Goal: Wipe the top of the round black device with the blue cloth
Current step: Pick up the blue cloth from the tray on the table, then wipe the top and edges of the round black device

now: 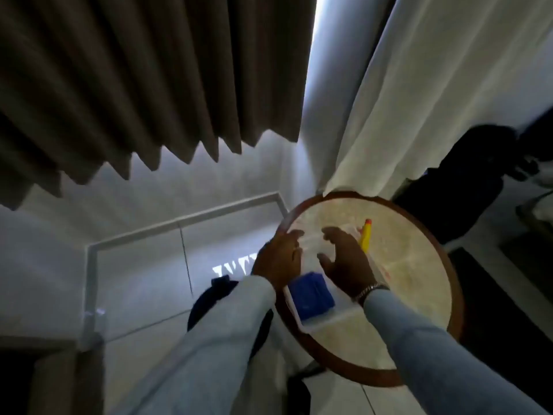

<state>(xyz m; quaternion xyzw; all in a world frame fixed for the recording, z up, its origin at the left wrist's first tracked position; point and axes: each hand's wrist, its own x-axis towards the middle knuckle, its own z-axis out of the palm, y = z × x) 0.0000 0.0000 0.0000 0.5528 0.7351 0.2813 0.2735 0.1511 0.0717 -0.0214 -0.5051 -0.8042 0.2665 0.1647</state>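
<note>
The folded blue cloth (311, 295) lies in a white tray (324, 322) on a round table (419, 283). My left hand (278, 260) hovers over the tray's far left side, fingers spread and empty. My right hand (344, 262) is over its far right side, also open, with a watch on the wrist. The two hands face each other, a gap apart. A round black device (200, 307) sits low on the floor to the left of the table, mostly hidden behind my left sleeve.
A yellow object with a red tip (365, 235) lies on the tray beyond my right hand. The table has a brown wooden rim (454, 280). A brown curtain (134, 85) hangs at the left, a white curtain (434, 85) behind the table, a dark shape (454, 181) at the right.
</note>
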